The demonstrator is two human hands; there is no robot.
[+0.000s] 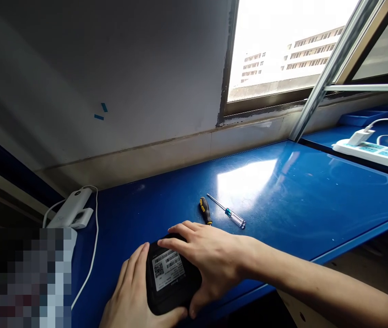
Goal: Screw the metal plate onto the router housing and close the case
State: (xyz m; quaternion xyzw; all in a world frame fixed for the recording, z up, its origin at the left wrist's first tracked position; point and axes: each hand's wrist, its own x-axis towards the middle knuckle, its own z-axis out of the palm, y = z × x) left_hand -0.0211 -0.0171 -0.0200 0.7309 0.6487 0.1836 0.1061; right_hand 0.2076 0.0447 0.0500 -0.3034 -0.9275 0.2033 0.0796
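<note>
Black device: was a squat, dark block with rounded corners, which I held between my left hand (130,287) and my right hand (214,255)
Label (168,269): was pale, stuck on the face turned up toward me, with a square code, barcodes and small print I couldn't read
Pose: sat slightly turned, label side up
Place: was at the near edge of the blue table (139,214); my fingers hid part of its sides

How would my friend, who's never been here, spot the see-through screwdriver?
Find the blue table under the window, then look just past the right hand. Two tools lie there. The see-through screwdriver has a clear handle with some blue and a thin metal shaft; its neighbour has a black-and-yellow handle.
</note>
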